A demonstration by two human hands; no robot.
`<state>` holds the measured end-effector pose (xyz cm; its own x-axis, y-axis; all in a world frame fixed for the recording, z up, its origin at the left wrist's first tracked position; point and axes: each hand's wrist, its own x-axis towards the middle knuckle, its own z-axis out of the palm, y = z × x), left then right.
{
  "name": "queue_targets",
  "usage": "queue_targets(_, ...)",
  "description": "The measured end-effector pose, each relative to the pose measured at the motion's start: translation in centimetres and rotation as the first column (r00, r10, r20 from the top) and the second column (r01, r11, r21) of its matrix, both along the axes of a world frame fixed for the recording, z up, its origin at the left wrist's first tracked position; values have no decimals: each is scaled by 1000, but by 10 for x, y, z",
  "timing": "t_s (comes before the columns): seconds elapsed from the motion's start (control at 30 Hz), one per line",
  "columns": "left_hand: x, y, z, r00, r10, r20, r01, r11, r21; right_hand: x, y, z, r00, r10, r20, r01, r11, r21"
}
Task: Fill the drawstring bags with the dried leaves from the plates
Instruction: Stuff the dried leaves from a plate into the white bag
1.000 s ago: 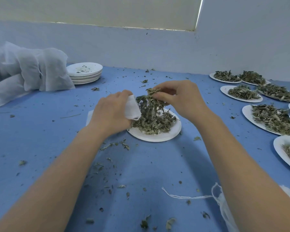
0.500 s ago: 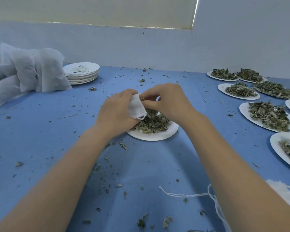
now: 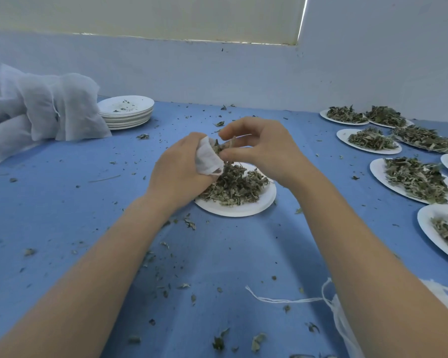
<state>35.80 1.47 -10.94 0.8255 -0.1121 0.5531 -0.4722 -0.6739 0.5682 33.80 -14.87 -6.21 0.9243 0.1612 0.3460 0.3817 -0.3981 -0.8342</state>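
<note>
Step in hand: stuffing a pinch of dried leaves [image 3: 233, 186] into the mouth of the drawstring bag [image 3: 207, 157], above the plate [image 3: 239, 209] at the middle of the tabletop [image 3: 49, 208].
Left grip: left hand [image 3: 177, 171] clenching round the drawstring bag, bunching its cloth and holding the mouth toward 3 o'clock.
Right grip: right hand [image 3: 264, 149] pinching a few leaves between thumb and fingertips, right at the bag's mouth; remaining fingers arching loosely above.
Bag location: sitting in the left hand, hovering over the 10 o'clock edge of the plate, touching the leaf heap or just clear of it; not telling which.
Bag heading: mouth facing roughly 3 o'clock, toward the right hand; long axis apparently running 9 to 3 o'clock, most of the body hiding inside the fist, so judging only.
Progress: looking early for this plate, a thick heap remaining on it.
Next move, as a judgement: pushing the pinched leaves deep past the rim, then reaching down toward 5 o'clock for another pinch; keeping the mouth spread wide, since crumbs scattering across the tabletop suggest easy spillage.
Waiting work: full plates [image 3: 414, 180] lining up at 3 o'clock.
Elsewhere: emptied plates [image 3: 126, 112] stacking at 10 o'clock beside cloth sacks [image 3: 44, 112]; spare bag with loose string [image 3: 282, 300] lying at 5 o'clock.
</note>
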Motion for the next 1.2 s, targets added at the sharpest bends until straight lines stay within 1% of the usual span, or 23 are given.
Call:
queue_targets(0.1,-1,-2,0,1000,-12,7,12,999,35,2,6,-3,998,-61,35,58,996,74)
queue_targets(0.23,-1,-5,0,999,-26,25,24,997,77,5,18,-10,989,-86,122,85,996,20)
queue_targets(0.3,-2,-7,-1,999,-41,25,39,997,73,3,21,-11,989,-70,130,73,997,-13)
queue_targets(0.37,-2,-7,-3,999,-36,2,36,999,40,1,21,-9,995,-8,95,15,998,-66)
queue_targets(0.47,1,-5,-2,1000,-22,-21,22,1000,5,-1,14,-3,996,94,0,-92,972,-215)
queue_targets(0.5,1,-4,-1,1000,-22,-19,22,1000,0,-2,11,0,991,131,-41,-137,965,-223)
queue_targets(0.57,1,-2,0,999,-28,-18,27,999,-19,-2,5,3,980,176,-92,-189,970,-155)
queue_targets(0.6,1,-2,-1,999,-32,-19,32,999,-27,-2,3,4,984,161,-73,-169,978,-119)
queue_targets(0.67,1,-2,-1,999,-44,-4,44,999,-26,-1,4,2,998,46,37,-43,995,-92)
queue_targets(0.73,0,-2,-1,999,-46,24,47,999,-18,0,7,-3,989,-82,122,98,987,-130)
queue_targets(0.77,0,-2,-1,998,-44,35,45,999,-22,2,9,-5,986,-127,109,144,977,-158)
queue_targets(0.8,0,-3,-1,998,-44,46,45,999,-28,3,10,-8,987,-149,54,156,971,-179)
queue_targets(0.83,0,-3,-1,997,-47,58,49,998,-30,4,10,-10,989,-140,-38,131,976,-172)
queue_targets(0.9,1,-3,-1,995,-60,83,62,998,-27,4,11,-13,972,-62,-228,52,997,-52)
queue_targets(0.93,1,-2,-1,994,-61,87,63,998,-21,4,10,-13,965,-37,-260,40,999,6)
queue_targets(1.0,3,0,-3,995,-45,89,43,999,20,2,8,-12,975,-74,-211,83,996,36)
queue_targets(1.1,6,0,-4,996,-23,87,15,995,94,1,7,-8,982,-156,-106,159,987,20)
queue_targets(1.17,6,-2,-5,997,-27,73,19,995,101,1,9,-4,986,-159,-46,159,987,-19)
queue_targets(1.2,6,-3,-5,997,-26,69,19,994,108,1,11,-3,987,-159,-4,158,985,-65)
